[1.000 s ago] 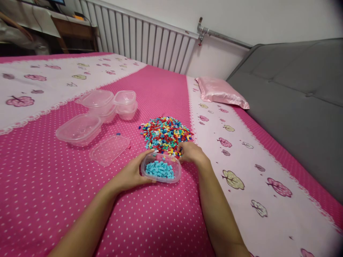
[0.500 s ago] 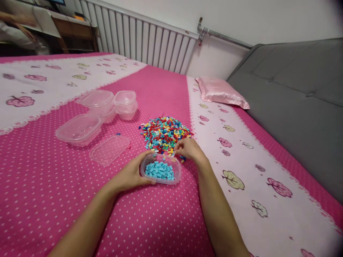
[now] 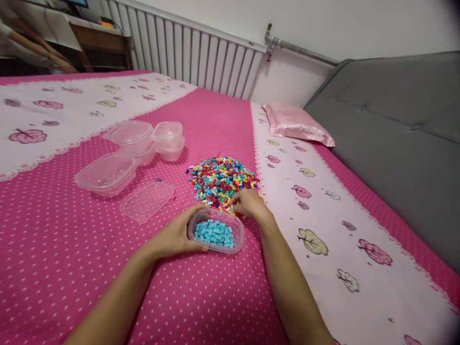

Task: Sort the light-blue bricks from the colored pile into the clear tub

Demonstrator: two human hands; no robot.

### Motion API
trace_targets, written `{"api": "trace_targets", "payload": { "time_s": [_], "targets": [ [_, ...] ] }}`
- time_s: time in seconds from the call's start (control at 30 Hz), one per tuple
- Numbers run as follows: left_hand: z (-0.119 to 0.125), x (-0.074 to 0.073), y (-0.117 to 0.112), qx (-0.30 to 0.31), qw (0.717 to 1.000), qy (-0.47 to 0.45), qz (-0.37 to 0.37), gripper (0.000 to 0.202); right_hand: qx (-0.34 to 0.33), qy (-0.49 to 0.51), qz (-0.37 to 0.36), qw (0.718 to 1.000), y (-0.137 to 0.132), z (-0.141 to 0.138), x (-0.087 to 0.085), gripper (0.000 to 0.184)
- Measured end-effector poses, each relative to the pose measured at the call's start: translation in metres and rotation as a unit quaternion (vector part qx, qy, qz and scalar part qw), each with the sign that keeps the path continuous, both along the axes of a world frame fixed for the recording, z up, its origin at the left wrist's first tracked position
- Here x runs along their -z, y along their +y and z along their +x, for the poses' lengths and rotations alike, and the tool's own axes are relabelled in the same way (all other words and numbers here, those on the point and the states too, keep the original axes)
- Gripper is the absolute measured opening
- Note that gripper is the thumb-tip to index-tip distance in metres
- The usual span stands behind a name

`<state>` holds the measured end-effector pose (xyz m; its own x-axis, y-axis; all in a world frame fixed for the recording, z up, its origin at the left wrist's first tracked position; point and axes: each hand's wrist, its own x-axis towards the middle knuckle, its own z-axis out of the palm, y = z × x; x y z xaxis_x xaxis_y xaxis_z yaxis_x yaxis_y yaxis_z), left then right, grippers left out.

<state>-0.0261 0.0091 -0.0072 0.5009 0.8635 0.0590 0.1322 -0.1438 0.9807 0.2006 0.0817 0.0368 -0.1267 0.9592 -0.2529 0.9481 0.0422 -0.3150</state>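
Observation:
My left hand (image 3: 181, 233) grips the left side of a clear plastic container (image 3: 238, 239), tilted toward me. Light blue building bricks (image 3: 213, 233) cover its bottom. Just beyond its rim spreads a pile of small mixed building bricks (image 3: 223, 179) in red, yellow, blue, teal and white. At the pile's near right edge is my right hand (image 3: 247, 202), its fingers bent and drawn together. Whatever lies between those fingertips is too small to make out.
Left of the pile, a clear lid (image 3: 148, 201) lies flat by a stray blue brick (image 3: 158, 180). Several lidded clear containers (image 3: 108, 173) stand behind it. A pink pillow (image 3: 296, 124) rests by the grey headboard (image 3: 391, 100). Another person's arm (image 3: 39, 45) shows at far left.
My left hand and the container have come slightly nearer to me. My right hand has shifted a little left and nearer along the pile's edge. The other person's arm has moved.

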Motion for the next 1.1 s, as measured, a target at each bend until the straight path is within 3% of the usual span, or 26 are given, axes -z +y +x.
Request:
{"api": "trace_targets", "payload": {
  "time_s": [0.33,0.5,0.67,0.87,1.1],
  "targets": [
    [-0.001,0.0,0.0,0.008,1.0,0.006,0.01,0.08,-0.04,0.068,0.041,0.996,0.0,0.008,0.009,0.014],
    [-0.004,-0.001,-0.001,0.011,1.0,0.011,-0.001,0.081,-0.036,0.204,0.052,0.977,0.003,0.016,0.01,0.012],
    [-0.006,-0.003,-0.003,0.01,1.0,0.021,0.006,0.083,-0.07,0.308,-0.011,0.949,0.003,0.012,0.012,0.012],
    [-0.001,-0.006,-0.007,0.012,0.999,0.035,0.028,0.082,-0.17,0.224,-0.03,0.959,-0.002,-0.005,0.016,0.016],
    [0.001,-0.004,-0.008,0.024,0.998,0.026,0.043,0.081,-0.204,0.137,-0.01,0.969,-0.007,-0.01,0.006,0.034]
  ]
}}
